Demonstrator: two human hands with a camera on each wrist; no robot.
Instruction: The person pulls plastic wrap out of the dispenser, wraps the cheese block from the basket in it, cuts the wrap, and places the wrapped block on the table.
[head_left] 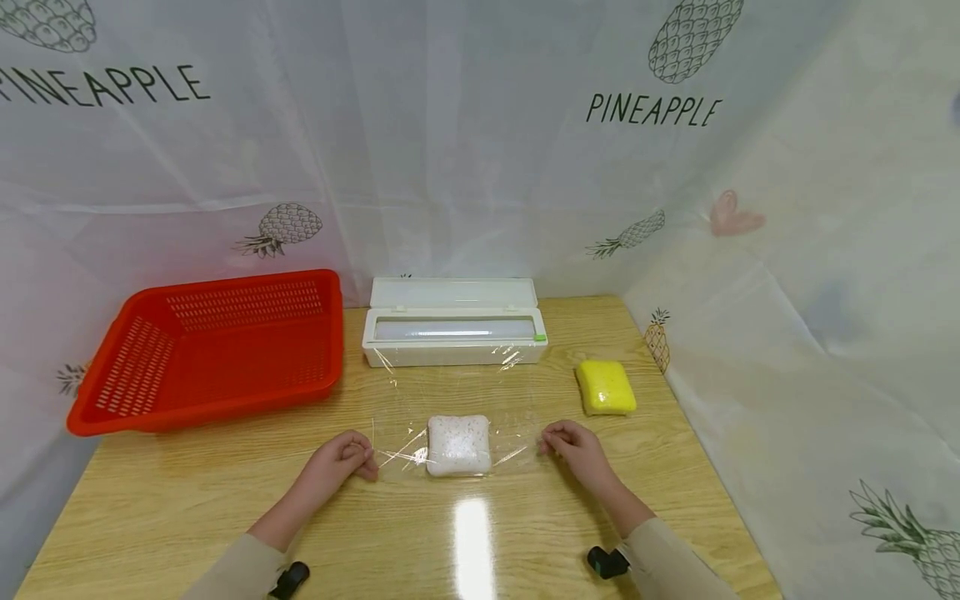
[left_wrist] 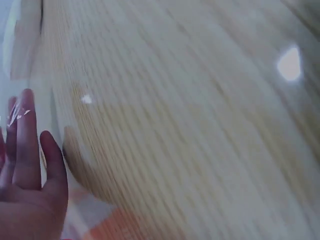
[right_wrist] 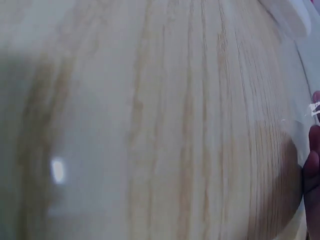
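Observation:
A sheet of clear cling film (head_left: 517,427) stretches from a white cling film dispenser (head_left: 455,354) toward the front of the table. In the head view, a white speckled block with rounded corners (head_left: 459,446) lies at the sheet's near part; whether it is under or on the film is hard to tell. My left hand (head_left: 339,460) pinches the near left edge of the film. Opposite it, my right hand (head_left: 581,454) pinches the near right edge. Film glints at the fingertips of the left hand (left_wrist: 32,185) in the left wrist view. Only part of the right hand (right_wrist: 312,165) shows in the right wrist view.
A red plastic basket (head_left: 225,362) stands at the back left. To the right lies a yellow block (head_left: 606,387) with a shiny surface. The dispenser's lid (head_left: 453,292) is raised, near the pineapple-print curtain (head_left: 465,167) behind the wooden table (head_left: 187,500).

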